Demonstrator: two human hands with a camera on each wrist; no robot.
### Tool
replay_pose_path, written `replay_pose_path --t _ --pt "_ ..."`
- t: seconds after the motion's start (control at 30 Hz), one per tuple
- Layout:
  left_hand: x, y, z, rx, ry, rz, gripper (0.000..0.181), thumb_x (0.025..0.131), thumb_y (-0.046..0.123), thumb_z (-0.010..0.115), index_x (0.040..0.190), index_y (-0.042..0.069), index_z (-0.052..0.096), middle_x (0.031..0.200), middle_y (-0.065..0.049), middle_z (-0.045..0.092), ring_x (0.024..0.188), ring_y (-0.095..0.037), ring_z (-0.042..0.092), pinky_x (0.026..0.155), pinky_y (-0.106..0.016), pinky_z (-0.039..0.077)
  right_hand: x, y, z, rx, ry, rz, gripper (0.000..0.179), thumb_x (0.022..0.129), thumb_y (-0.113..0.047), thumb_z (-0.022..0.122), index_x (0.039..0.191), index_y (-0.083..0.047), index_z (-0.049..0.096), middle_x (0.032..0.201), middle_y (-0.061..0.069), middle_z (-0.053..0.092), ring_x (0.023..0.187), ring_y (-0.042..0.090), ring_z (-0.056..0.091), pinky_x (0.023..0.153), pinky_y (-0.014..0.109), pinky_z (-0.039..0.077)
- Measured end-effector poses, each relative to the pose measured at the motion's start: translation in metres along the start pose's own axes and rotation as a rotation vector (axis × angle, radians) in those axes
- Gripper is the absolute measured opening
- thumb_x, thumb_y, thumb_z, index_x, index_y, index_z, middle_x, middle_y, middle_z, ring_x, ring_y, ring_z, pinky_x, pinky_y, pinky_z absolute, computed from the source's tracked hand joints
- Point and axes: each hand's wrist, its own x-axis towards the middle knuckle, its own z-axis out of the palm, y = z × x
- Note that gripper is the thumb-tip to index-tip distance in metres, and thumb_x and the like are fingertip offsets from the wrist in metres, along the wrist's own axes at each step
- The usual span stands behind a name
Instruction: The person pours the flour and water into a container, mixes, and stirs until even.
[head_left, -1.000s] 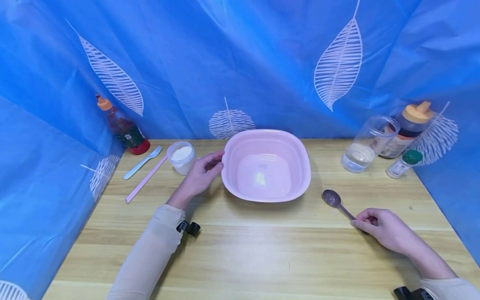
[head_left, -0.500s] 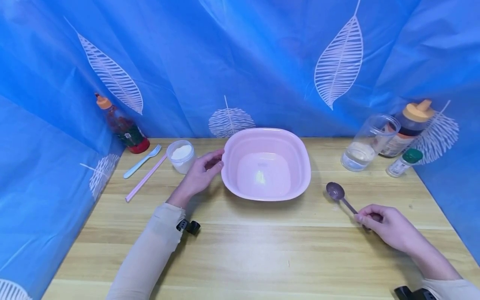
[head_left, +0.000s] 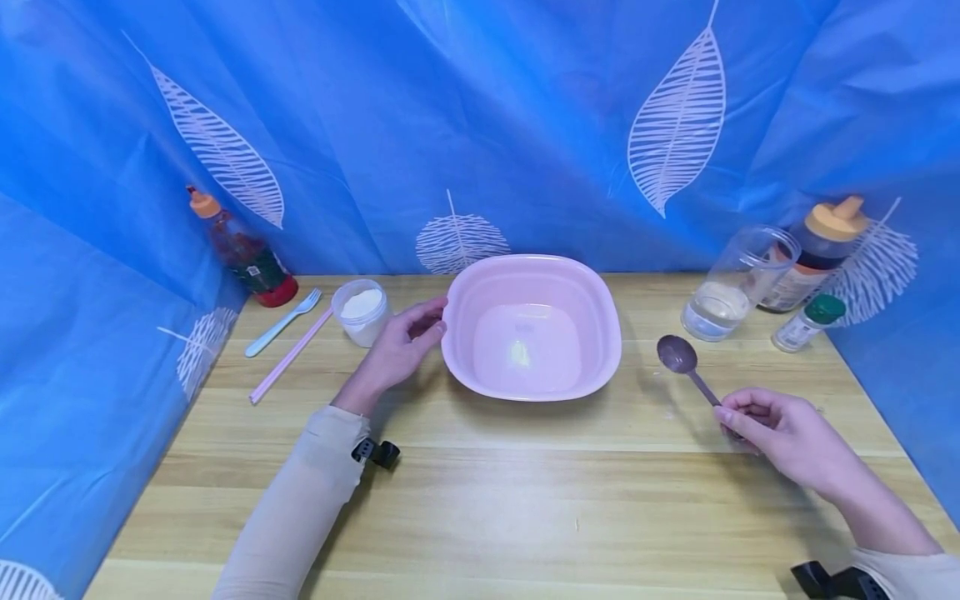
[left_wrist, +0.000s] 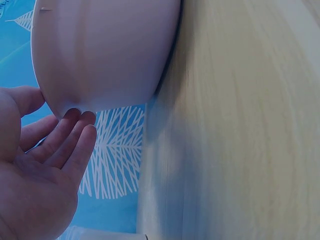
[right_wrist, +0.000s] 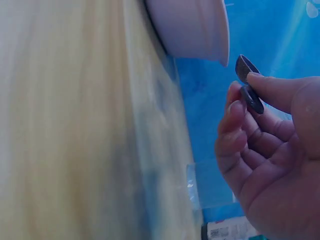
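Note:
A pink plastic basin [head_left: 532, 385] stands at the middle back of the table, with nothing visible inside. My left hand [head_left: 399, 346] holds its left rim, the thumb at the edge and the fingertips just under the lip in the left wrist view. A dark brown spoon [head_left: 678, 355] with a round bowl hangs above the table at the right, its bowl pointing away toward the back. The handle's near end is pinched between thumb and fingers of my right hand [head_left: 787, 437]. In the right wrist view the spoon's rounded dark end [right_wrist: 252, 100] pokes out below the thumb.
Left of the basin are a jar of white powder [head_left: 362, 312], pink chopsticks [head_left: 291, 357], a light-blue fork [head_left: 283, 323] and a red sauce bottle [head_left: 257, 260]. At the right stand a clear cup of liquid [head_left: 717, 310], an orange-capped bottle [head_left: 806, 260] and a green-capped shaker [head_left: 808, 323].
My right hand has raised the spoon off the table and moved it a little farther back and right. The left hand stays at the basin's rim.

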Motion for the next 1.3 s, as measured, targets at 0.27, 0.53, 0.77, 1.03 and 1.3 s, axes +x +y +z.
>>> replay_pose_path --t 0.27,0.53,0.77,1.03,1.3 --pt "0.0 -0.001 -0.001 0.011 0.007 0.0 0.048 0.108 0.009 0.062 0.155 -0.002 0.054 0.139 -0.026 0.068 0.131 -0.038 0.065 0.116 -0.05 0.053 0.017 -0.033 -0.002 -0.005 0.042 -0.145 0.014 0.11 -0.013 0.063 0.11 0.0 0.069 0.076 -0.001 0.064 0.063 0.014 0.061 0.052 0.028 0.049" --pt "0.0 0.0 -0.001 0.011 0.003 -0.001 0.048 0.109 0.01 0.062 0.154 -0.003 0.054 0.14 -0.026 0.068 0.131 -0.039 0.065 0.117 -0.052 0.052 0.049 -0.075 0.002 -0.123 0.012 -0.227 0.015 0.11 -0.019 0.064 0.109 -0.007 0.073 0.08 0.001 0.063 0.064 0.011 0.054 0.052 0.027 0.043" --pt "-0.001 0.0 -0.001 -0.006 -0.005 -0.006 0.049 0.109 0.009 0.061 0.155 -0.003 0.053 0.142 -0.026 0.067 0.131 -0.04 0.064 0.118 -0.053 0.052 0.079 -0.101 0.009 -0.28 -0.017 -0.324 0.014 0.107 -0.021 0.07 0.103 -0.01 0.076 0.075 -0.004 0.06 0.064 0.009 0.049 0.055 0.026 0.042" --pt "0.0 0.0 -0.001 -0.008 -0.006 -0.006 0.048 0.108 0.01 0.062 0.154 -0.003 0.054 0.141 -0.026 0.067 0.132 -0.04 0.064 0.118 -0.054 0.051 0.102 -0.113 0.02 -0.352 -0.009 -0.334 0.017 0.104 -0.025 0.074 0.1 -0.01 0.078 0.072 -0.005 0.063 0.063 0.011 0.052 0.056 0.026 0.042" --pt "0.0 -0.001 -0.002 0.014 -0.012 0.003 0.049 0.109 0.011 0.062 0.155 -0.003 0.053 0.141 -0.026 0.067 0.131 -0.039 0.065 0.117 -0.054 0.052 0.11 -0.119 0.024 -0.406 0.01 -0.397 0.012 0.107 -0.013 0.068 0.105 -0.005 0.077 0.077 0.0 0.065 0.067 0.015 0.053 0.061 0.032 0.044"
